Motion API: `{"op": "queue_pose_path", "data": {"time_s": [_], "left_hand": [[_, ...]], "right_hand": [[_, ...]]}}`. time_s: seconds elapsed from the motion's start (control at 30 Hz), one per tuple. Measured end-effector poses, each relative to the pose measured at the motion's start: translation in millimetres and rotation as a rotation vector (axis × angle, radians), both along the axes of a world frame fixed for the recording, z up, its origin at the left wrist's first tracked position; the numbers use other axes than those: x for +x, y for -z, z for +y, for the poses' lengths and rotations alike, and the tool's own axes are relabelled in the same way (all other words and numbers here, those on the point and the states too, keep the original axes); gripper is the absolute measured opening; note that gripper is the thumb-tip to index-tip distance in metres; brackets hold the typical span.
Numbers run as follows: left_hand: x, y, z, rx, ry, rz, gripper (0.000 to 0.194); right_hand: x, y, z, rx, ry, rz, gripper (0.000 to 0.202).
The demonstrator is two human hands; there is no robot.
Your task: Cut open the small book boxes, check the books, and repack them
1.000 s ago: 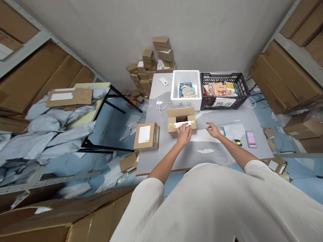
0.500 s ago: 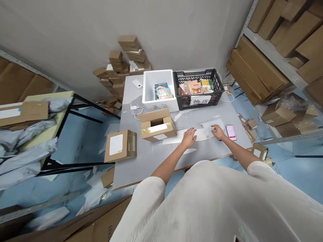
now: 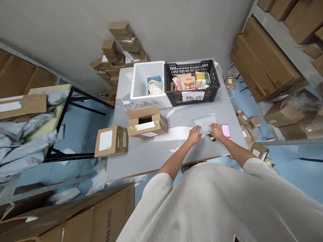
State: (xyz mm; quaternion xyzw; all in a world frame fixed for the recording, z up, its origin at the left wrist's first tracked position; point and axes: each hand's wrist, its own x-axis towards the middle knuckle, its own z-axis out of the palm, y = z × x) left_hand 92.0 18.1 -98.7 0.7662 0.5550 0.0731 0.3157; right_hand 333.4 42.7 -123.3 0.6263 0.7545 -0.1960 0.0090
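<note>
A thin whitish sheet (image 3: 205,124) lies on the grey table between my hands. My left hand (image 3: 194,135) has its fingers closed on the sheet's left edge. At the sheet's right edge my right hand (image 3: 216,131) grips it with bent fingers. A longer white paper strip (image 3: 175,133) lies flat to the left, its right end beside my left hand. Partly under the sheet and my right hand is a black and yellow tool (image 3: 212,137). The phone (image 3: 226,131) with a lit pink screen lies just right of my right hand.
An open cardboard box (image 3: 147,123) and a closed one (image 3: 111,141) stand on the table's left part. Behind are a white foam box (image 3: 147,80) and a black crate (image 3: 192,82), both with books. Shelves with cartons (image 3: 270,57) stand at the right.
My left hand has moved right, from the long strip to the sheet's edge. The sheet has shifted slightly, and the black and yellow tool shows more. The camera view has shifted.
</note>
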Motion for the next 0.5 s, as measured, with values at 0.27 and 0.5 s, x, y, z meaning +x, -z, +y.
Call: {"op": "queue_pose_path", "data": {"time_s": [0.27,0.5], "left_hand": [[15,13.2,8,0.002,-0.022,0.064,0.058],[19,13.3,8,0.009,-0.017,0.132,0.047]], "right_hand": [[-2,4.0,5,-0.054,-0.024,0.157,0.039],[-8,4.6,4,-0.063,-0.034,0.095,0.024]]}}
